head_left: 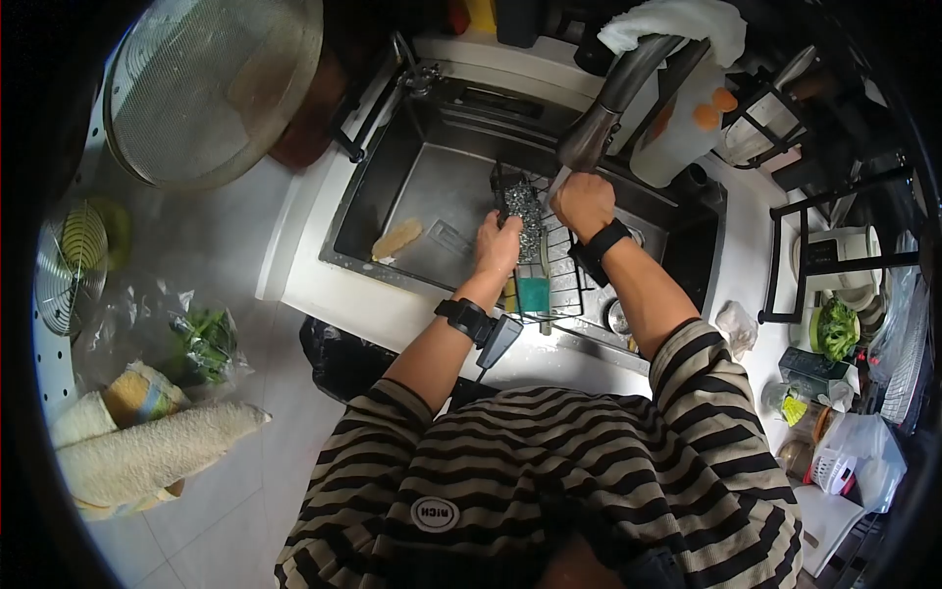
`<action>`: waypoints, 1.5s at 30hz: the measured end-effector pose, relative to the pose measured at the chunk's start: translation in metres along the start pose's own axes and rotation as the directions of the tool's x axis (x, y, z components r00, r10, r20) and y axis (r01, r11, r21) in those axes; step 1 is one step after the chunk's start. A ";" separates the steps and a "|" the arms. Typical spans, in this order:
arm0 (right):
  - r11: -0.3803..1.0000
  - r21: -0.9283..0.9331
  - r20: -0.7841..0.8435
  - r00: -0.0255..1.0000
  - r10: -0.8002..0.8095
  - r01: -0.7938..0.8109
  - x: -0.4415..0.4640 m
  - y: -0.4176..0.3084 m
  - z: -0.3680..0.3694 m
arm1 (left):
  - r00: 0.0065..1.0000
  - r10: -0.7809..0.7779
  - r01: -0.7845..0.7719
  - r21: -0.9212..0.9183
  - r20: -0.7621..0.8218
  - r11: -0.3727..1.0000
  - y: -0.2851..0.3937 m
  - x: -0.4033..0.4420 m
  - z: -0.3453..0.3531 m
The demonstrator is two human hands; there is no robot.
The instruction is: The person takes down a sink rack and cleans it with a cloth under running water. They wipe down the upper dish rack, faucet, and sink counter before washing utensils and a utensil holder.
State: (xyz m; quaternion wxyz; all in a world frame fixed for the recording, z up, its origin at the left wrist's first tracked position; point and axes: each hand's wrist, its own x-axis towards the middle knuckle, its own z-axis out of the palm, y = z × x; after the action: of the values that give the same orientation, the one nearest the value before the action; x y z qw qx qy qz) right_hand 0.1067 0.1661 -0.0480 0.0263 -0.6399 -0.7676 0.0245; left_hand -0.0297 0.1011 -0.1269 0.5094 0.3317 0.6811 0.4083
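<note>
My left hand (498, 245) is over the sink, its fingers closed against a silvery, speckled steel wool scrubber (524, 211). This scrubber lies at the black wire rack (561, 265) set across the sink. My right hand (586, 206) is closed in a fist just below the faucet head (589, 137). A pale strip shows beside its fingers; what the fist holds is hidden. Below the scrubber, a green sponge (533, 294) sits in the rack. A tan, elongated sponge or loofah (396, 240) rests in the sink basin (412, 187), left of my left hand.
A large mesh strainer (214, 93) hangs at the upper left. Bagged greens (208, 344) and a cream towel (162, 452) are at the left. Right of the sink stand a black rack (844, 260), a lettuce-like vegetable (835, 329) and a white jug (677, 137).
</note>
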 end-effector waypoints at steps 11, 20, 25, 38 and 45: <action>0.994 0.060 0.302 0.947 -0.109 0.095 -0.087 -0.011 -0.037 | 0.998 -0.063 0.069 -0.244 0.029 0.967 0.015 0.019 -0.021; 0.363 0.838 0.361 0.913 0.190 -0.407 -0.055 0.077 -0.021 | 0.887 -0.248 0.325 -0.145 0.390 0.935 0.046 -0.018 -0.035; 0.793 0.574 -0.206 0.973 -0.101 0.203 -0.076 0.039 -0.021 | 0.922 -0.196 0.256 -0.148 0.333 0.955 0.033 -0.009 -0.016; 0.605 0.787 -0.132 0.991 -0.023 0.119 -0.049 0.026 0.013 | 0.931 0.364 -0.329 0.386 -0.018 0.862 0.045 -0.003 -0.018; 0.600 0.774 0.295 0.954 -0.057 -0.203 -0.097 0.089 0.020 | 0.684 0.696 -0.659 0.593 0.218 0.462 0.049 -0.005 -0.037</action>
State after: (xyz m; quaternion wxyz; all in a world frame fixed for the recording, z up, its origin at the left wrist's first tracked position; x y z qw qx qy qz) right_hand 0.2097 0.0866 -0.0754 0.1949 -0.5812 -0.6438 0.4579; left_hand -0.0627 0.1108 -0.0751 0.1438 0.7125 0.6011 0.3322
